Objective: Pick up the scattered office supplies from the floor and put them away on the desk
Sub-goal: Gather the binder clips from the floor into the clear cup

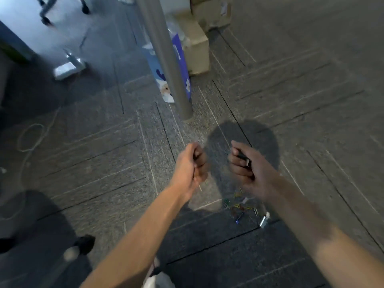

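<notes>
Both hands are off the carpet (pixel 104 163) right now. The right hand (pixel 248 169) is curled round a small dark clip (pixel 246 162) (metal end poking out), the left hand (pixel 190 165) is a tight fist, contents unclear. The paper clips (pixel 239 204) lie nearer than the fingers, just under the right wrist, so that hand's closest.

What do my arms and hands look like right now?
Both forearms are bare up to the frame edge, no sleeves in view. The left hand and right hand wear no gloves, and no watch or bracelet shows. Motion blur hides any rings.
</notes>
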A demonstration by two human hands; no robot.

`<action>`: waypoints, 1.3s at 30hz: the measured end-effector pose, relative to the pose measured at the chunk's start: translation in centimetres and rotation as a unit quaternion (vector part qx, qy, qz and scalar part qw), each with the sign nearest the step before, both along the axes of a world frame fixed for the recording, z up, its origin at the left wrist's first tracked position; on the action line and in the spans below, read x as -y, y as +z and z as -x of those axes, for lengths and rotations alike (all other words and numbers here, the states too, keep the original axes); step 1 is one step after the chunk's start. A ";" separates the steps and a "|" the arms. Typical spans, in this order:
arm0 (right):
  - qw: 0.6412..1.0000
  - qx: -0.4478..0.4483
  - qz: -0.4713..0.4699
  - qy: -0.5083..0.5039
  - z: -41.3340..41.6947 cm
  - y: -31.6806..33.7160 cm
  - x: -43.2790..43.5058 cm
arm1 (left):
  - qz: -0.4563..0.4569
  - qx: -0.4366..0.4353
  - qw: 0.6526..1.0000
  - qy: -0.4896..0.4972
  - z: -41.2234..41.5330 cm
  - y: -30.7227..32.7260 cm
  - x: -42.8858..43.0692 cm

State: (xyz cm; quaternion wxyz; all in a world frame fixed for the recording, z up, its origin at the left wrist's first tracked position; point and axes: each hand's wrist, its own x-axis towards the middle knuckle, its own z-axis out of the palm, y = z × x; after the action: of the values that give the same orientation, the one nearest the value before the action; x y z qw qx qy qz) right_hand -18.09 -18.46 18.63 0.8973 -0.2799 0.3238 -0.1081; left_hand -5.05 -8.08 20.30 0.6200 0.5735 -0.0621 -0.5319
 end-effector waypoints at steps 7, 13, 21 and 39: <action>0.989 -0.105 0.070 0.076 -8.2 32.7 -4.5 | -0.098 0.190 0.976 0.036 -5.2 33.5 -3.5; 0.989 -0.075 0.095 0.083 -20.8 53.3 -5.4 | -0.137 0.302 0.938 0.095 -16.3 53.7 -6.4; 0.958 -0.133 0.240 0.087 -44.7 64.4 -4.7 | -0.193 0.447 0.866 0.114 -39.4 63.0 -6.4; 0.905 -0.262 0.323 0.089 -62.6 62.3 1.1 | -0.128 0.681 0.680 -0.238 -57.2 54.5 -1.3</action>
State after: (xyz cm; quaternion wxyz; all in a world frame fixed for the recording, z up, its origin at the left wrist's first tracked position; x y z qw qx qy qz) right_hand 44.50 -19.60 80.96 0.6464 -0.6005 0.4682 -0.0494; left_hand 52.19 -6.75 74.79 0.1795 0.8173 -0.5327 -0.1266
